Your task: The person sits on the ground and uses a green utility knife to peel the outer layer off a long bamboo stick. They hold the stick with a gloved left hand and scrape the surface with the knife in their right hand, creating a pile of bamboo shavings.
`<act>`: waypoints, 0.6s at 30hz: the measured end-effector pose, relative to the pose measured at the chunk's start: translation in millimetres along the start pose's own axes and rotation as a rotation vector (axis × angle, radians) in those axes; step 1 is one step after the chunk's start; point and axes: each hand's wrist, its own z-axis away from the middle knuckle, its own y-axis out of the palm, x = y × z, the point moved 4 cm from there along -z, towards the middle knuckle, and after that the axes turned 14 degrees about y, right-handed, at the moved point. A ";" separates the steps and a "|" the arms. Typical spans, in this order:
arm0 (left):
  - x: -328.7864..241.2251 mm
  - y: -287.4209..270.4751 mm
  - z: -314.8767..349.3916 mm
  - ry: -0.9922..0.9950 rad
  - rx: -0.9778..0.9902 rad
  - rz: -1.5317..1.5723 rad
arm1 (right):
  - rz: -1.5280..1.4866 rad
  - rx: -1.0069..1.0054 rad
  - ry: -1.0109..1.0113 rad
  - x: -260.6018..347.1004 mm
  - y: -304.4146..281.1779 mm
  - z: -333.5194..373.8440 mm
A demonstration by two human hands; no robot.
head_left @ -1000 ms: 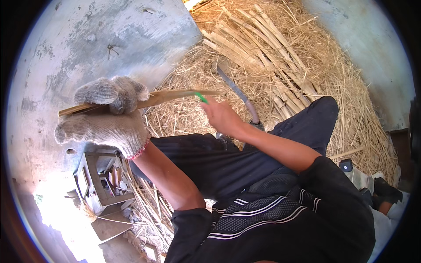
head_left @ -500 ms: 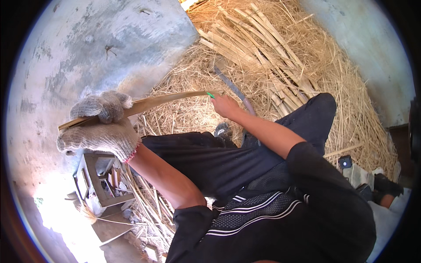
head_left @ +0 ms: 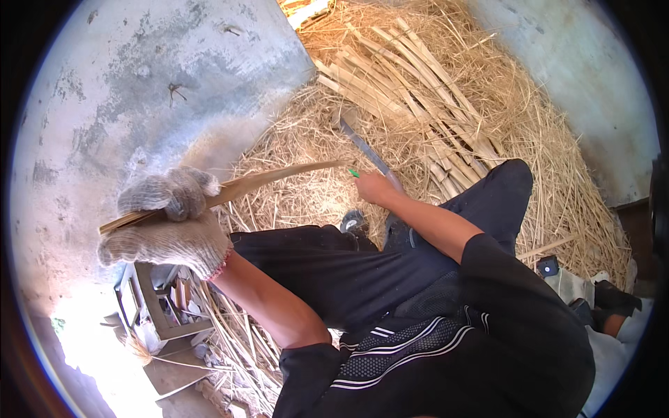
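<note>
My left hand, in a grey knitted work glove, is closed round a long split bamboo strip. The strip runs off to the right, thins and curves slightly to its far tip. Just past that tip is my bare right hand, its fingers closed on a small green tool; most of the tool is hidden in the fingers. The green end now sits a little apart from the strip. Beyond my right hand a long knife lies on the shavings, its blade pointing up and left.
A bundle of split bamboo strips lies on a heap of straw-coloured shavings. Pale walls rise at left and right. A wooden frame with odds and ends stands at lower left, beside loose thin strips. My bent legs cross the middle.
My right hand has moved slightly right and down, and the green tool has come away from the strip's tip. My left hand and the strip appear a little lower.
</note>
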 end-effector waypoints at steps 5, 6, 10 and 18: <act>-3.8 -13.0 -5.2 0.057 -0.010 -0.042 | -0.354 0.096 0.103 51.5 -21.6 41.2; -1.7 -8.1 -6.4 0.073 0.039 0.009 | -0.207 0.116 0.097 23.2 -2.7 27.2; -1.2 3.7 -2.8 0.090 0.115 0.088 | -0.006 0.059 0.241 -49.1 43.1 1.4; 4.2 8.9 -10.9 0.036 -0.025 -0.150 | 0.189 0.000 0.382 -65.8 53.5 -34.7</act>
